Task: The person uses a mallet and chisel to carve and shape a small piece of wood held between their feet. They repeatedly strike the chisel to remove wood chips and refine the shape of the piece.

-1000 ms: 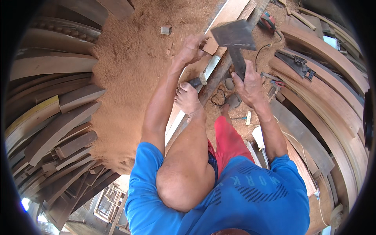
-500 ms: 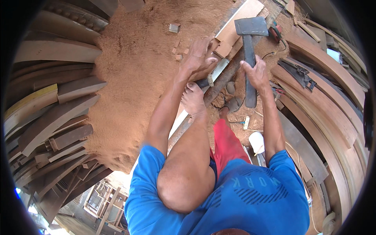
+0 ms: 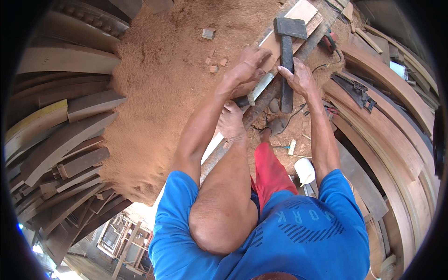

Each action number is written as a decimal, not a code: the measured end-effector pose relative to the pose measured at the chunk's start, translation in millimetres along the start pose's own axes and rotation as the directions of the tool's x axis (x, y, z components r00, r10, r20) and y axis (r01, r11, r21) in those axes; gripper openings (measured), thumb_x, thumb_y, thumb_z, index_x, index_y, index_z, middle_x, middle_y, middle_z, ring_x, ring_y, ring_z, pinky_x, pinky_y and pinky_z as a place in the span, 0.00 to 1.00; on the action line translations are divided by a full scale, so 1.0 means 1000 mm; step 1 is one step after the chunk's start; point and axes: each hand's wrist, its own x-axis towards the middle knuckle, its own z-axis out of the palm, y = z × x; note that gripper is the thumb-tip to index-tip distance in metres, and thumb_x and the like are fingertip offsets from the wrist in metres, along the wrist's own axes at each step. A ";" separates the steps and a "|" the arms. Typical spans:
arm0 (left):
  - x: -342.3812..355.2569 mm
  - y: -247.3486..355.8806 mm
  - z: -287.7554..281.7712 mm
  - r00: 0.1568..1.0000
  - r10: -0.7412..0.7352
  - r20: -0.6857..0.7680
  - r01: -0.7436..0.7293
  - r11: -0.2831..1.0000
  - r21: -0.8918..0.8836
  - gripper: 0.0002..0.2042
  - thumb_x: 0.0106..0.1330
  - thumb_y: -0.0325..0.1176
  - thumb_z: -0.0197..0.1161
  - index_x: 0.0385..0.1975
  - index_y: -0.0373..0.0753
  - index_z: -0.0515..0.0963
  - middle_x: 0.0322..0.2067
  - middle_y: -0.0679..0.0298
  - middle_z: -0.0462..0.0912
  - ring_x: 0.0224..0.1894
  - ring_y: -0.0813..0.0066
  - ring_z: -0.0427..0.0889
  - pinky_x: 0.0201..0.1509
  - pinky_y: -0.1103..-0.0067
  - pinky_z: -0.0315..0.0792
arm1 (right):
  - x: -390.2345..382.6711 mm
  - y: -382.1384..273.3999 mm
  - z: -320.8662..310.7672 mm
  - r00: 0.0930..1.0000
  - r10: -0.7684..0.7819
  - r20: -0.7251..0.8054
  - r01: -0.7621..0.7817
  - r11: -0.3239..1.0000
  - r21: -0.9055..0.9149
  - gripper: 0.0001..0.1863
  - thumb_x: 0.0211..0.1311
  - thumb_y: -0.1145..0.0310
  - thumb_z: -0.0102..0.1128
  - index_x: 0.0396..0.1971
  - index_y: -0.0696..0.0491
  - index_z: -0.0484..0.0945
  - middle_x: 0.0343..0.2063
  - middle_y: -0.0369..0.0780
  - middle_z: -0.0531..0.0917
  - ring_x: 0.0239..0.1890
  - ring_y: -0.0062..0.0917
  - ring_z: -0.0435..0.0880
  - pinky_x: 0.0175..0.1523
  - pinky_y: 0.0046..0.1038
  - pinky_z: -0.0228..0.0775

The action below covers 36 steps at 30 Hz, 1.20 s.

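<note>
A dark mallet [image 3: 286, 91] with a blocky head is in my right hand [image 3: 302, 78], which grips the middle of its handle. The head points away from me, above a pale wooden board [image 3: 301, 13]. My left hand [image 3: 249, 65] rests at the board's left edge, its fingers curled. What lies under those fingers is hidden. Between the hands a flat metal blade [image 3: 264, 84], like a chisel's, lies along the wood. Its dark handle [image 3: 241, 100] is beside my bare foot [image 3: 231, 120].
Sawdust [image 3: 158, 93] covers the ground, with a small wood block [image 3: 208, 33] and scraps on it. Curved planks [image 3: 70, 60] are stacked at left, more [image 3: 387, 126] at right. A hand plane-like black tool [image 3: 357, 88], a red power tool [image 3: 330, 39] and a white container [image 3: 304, 170] lie rightward.
The mallet has come left and a little nearer in my right hand. My left hand has shifted right and its fingers have curled in. A small wood block beside it no longer shows.
</note>
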 end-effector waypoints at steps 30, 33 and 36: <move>-0.040 0.034 -0.003 0.870 -0.431 0.239 0.444 0.476 -0.760 0.29 0.69 0.40 0.69 0.66 0.32 0.70 0.56 0.58 0.81 0.57 0.73 0.79 0.62 0.76 0.73 | -0.048 -0.033 0.039 0.995 -0.001 -0.098 0.054 0.838 0.543 0.37 0.60 0.63 0.72 0.63 0.66 0.67 0.52 0.52 0.83 0.55 0.36 0.84 0.61 0.35 0.74; -0.038 0.034 -0.005 0.871 -0.438 0.222 0.420 0.431 -0.799 0.31 0.68 0.34 0.70 0.68 0.32 0.67 0.59 0.55 0.78 0.59 0.71 0.78 0.64 0.75 0.73 | -0.046 -0.036 0.050 0.996 0.017 -0.090 0.046 0.763 0.645 0.36 0.61 0.65 0.70 0.64 0.67 0.64 0.52 0.53 0.83 0.55 0.33 0.84 0.60 0.32 0.75; -0.039 0.026 -0.003 0.903 -0.407 0.139 0.324 0.432 -0.842 0.34 0.65 0.29 0.71 0.70 0.33 0.64 0.60 0.53 0.76 0.62 0.68 0.76 0.66 0.73 0.73 | -0.044 -0.037 0.054 0.995 0.005 -0.096 0.061 0.735 0.676 0.35 0.63 0.68 0.67 0.65 0.68 0.63 0.51 0.52 0.83 0.53 0.31 0.84 0.58 0.30 0.76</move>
